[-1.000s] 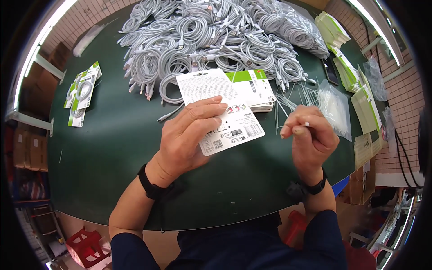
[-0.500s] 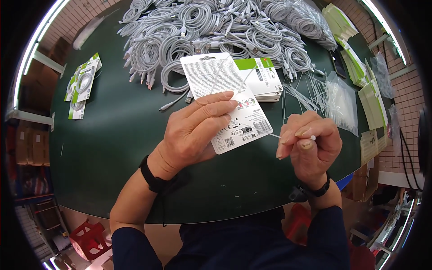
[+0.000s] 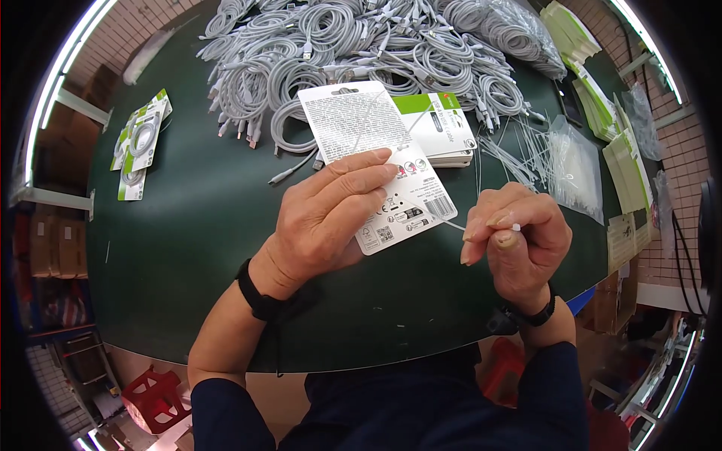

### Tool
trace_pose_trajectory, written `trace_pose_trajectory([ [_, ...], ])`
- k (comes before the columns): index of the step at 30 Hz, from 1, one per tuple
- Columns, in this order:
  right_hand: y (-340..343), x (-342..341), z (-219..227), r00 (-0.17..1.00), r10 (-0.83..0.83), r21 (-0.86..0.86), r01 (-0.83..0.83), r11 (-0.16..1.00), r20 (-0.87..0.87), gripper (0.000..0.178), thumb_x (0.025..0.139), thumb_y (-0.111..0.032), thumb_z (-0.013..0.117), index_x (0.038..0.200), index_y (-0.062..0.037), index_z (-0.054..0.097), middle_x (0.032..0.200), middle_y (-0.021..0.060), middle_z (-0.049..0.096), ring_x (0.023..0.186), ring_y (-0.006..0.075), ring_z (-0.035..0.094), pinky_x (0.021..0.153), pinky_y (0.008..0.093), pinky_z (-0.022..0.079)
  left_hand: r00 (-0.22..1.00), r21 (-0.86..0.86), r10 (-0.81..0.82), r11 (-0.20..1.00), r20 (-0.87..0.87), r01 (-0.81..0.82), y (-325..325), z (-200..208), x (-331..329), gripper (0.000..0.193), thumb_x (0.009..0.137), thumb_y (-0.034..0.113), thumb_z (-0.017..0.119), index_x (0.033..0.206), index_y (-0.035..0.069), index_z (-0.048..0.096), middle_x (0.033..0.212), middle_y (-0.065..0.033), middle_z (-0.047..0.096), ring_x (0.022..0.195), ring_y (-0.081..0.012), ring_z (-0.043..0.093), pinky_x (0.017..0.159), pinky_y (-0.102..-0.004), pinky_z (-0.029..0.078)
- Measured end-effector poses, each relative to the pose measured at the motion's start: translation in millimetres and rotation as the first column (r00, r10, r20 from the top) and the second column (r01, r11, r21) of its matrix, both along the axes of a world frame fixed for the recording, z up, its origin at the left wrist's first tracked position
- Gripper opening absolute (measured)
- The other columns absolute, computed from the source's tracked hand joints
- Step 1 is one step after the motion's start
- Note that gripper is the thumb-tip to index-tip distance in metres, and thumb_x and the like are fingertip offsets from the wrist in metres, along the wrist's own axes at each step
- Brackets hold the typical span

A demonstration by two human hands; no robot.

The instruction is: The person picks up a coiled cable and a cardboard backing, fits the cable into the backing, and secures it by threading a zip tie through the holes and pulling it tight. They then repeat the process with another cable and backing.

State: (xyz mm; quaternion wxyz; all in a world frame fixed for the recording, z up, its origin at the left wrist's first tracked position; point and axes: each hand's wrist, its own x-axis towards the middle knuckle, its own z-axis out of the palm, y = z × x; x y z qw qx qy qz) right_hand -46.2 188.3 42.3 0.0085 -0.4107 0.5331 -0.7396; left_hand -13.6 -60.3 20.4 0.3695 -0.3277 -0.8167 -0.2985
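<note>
- While gripping the card [image 3: 350, 124] along its left edge with the left hand [image 3: 320, 207], pressing fingers across the printed face, likely to steady it; thumb not visible.
- Holding that card over the middle of the table [image 3: 188, 286], partly in front of the card stack [image 3: 444, 129].
- Pinching the white tie [image 3: 450, 224] between thumb and fingers of the right hand [image 3: 519, 244], just right of the card, perhaps for control of so thin a strip.
- Placed seemingly for easy reach: gray cables [image 3: 331, 45] at the far side, loose ties [image 3: 515, 161] at right beside a clear bag [image 3: 575, 173].
- Set well apart at far left, perhaps against mixing: carded cables [image 3: 139, 143].
</note>
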Motion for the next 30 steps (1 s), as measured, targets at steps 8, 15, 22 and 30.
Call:
trace_pose_trajectory([
  [8, -2.5, -0.1, -0.8, 1.0, 0.007, 0.0, -0.007, 1.0, 0.028, 0.009, 0.099, 0.002, 0.064, 0.108, 0.0036, 0.061, 0.096, 0.0242, 0.071, 0.07, 0.0188, 0.071, 0.06, 0.0258, 0.058, 1.0, -0.001, -0.003, 1.0, -0.004, 0.003, 1.7, 0.6, 0.2, 0.025, 0.07, 0.001, 0.081, 0.087, -0.003, 0.063, 0.107, -0.0191, 0.074, 0.107, -0.036, 0.074, 0.087, -0.0395, 0.062],
  [15, -6.7, -12.7, -2.2, 0.954, 0.002, 0.147, 0.044, 0.988, -0.299, 0.017, 0.09, 0.002, 0.074, 0.104, -0.0016, 0.064, 0.098, 0.0194, 0.07, 0.074, 0.0196, 0.068, 0.061, 0.0284, 0.054, 1.0, 0.003, 0.005, 1.0, -0.008, -0.005, 3.3, 1.3, 3.1, 0.024, 0.069, 0.0, 0.08, 0.086, -0.003, 0.063, 0.107, -0.0184, 0.074, 0.106, -0.0355, 0.074, 0.087, -0.0394, 0.062],
  [22, -5.1, -13.5, 0.5, 0.873, -0.101, 0.164, 0.202, 0.965, -0.477, 0.022, 0.084, 0.002, 0.08, 0.101, -0.0058, 0.068, 0.098, 0.0164, 0.072, 0.076, 0.0201, 0.066, 0.065, 0.0302, 0.051, 1.0, -0.006, 0.026, 1.0, -0.004, -0.026, 5.2, 7.5, 7.2, 0.025, 0.071, 0.002, 0.081, 0.087, -0.002, 0.063, 0.107, -0.0178, 0.074, 0.106, -0.0356, 0.074, 0.086, -0.0391, 0.062],
  [30, -10.0, -10.0, 5.9, 0.857, -0.115, 0.238, 0.265, 0.934, -0.502, 0.03, 0.077, 0.009, 0.08, 0.101, -0.0057, 0.071, 0.095, 0.0128, 0.074, 0.079, 0.0209, 0.069, 0.068, 0.0308, 0.055, 0.999, 0.005, 0.018, 1.0, -0.033, -0.018, 12.3, 12.0, 9.7, 0.022, 0.07, 0.001, 0.078, 0.086, -0.002, 0.063, 0.105, -0.0159, 0.074, 0.103, -0.0344, 0.075, 0.082, -0.0385, 0.063],
])
